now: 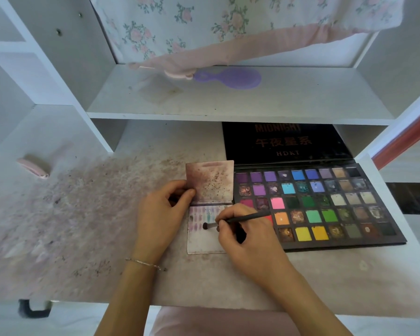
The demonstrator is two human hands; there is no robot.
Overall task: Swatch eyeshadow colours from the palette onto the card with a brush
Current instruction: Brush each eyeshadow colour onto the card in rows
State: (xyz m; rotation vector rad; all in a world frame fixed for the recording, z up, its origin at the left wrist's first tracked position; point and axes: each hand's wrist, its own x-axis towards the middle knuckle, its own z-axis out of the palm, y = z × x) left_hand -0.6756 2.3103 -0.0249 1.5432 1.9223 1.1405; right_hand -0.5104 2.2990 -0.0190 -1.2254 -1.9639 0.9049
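black-handled brush (238, 218) lies almost level across the shot, long axis running left-right with a slight climb toward the right. the dark bristle head points left and sits down on the card (203, 241), roughly mid-card, just under a row of purple, pink and teal swatches. the handle end points right and reaches over the near-left corner of the palette (325, 207).

right hand (243, 236) pinches the brush near the ferrule, thumb and forefinger curled round it, other fingers tucked under. it covers the card's right edge. left hand (164, 214) has its fingers curled, thumb and fingertips gripping the left edge of the flap (210, 180), a folded-up stained panel that stands at the card's far edge. thin bracelet (146, 263) on that wrist.

the card lies flat on the white desk (107, 238), touching or just beside the palette's left side, can't tell which. palette is open, long axis left-right, rows of purples, blues, greens, yellows and browns, and its black lid (286, 144) with gold lettering leans back under the shelf (228, 100).

desk surface is dusty with pinkish powder smears on the left. a pink oblong thing (33, 167) sits far left, can't tell what it is. up on the shelf there's a purple hairbrush (230, 77) lying sideways, handle pointing left, and floral fabric with a pink edge (228, 25) hanging behind it.
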